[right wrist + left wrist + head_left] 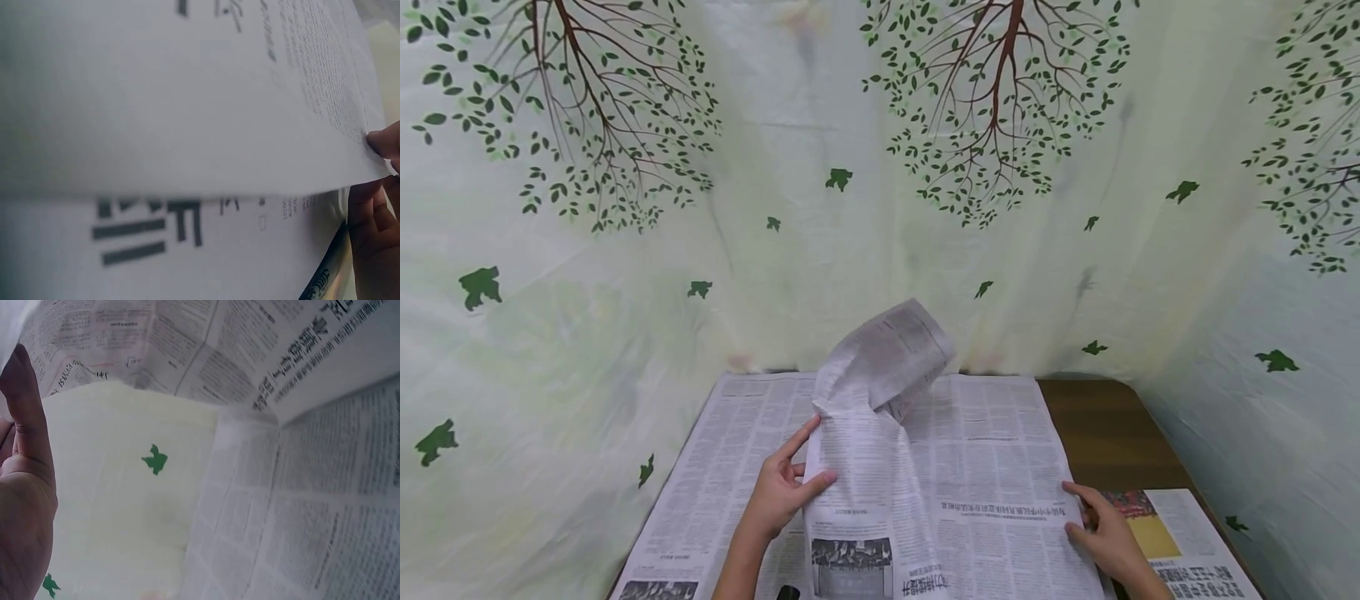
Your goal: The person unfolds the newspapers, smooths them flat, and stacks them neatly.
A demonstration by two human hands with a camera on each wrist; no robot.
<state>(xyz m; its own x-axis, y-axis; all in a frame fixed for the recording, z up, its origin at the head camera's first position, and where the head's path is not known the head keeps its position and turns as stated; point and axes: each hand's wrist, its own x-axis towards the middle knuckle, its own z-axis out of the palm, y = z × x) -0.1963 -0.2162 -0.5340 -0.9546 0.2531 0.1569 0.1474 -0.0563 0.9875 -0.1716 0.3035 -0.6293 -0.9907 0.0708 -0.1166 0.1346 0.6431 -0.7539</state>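
A large newspaper [1000,467] lies spread over the table. One of its pages [857,475] is lifted and folded over near the middle, its top part curling up and bending to the right. At that page's left edge, my left hand [778,492] holds the paper, thumb across the front and index fingertip at the edge. In the left wrist view the curled page [181,350] arches beside the left hand [25,487]. My right hand [1105,533] pinches the newspaper's right edge; in the right wrist view the raised sheet [187,112] passes between thumb and fingers.
Brown tabletop [1090,425] shows at the back right. A printed sheet with a red and yellow picture [1157,533] lies under my right hand. A small black object [787,592] shows at the bottom edge. Behind the table hangs a leaf-patterned curtain [805,275].
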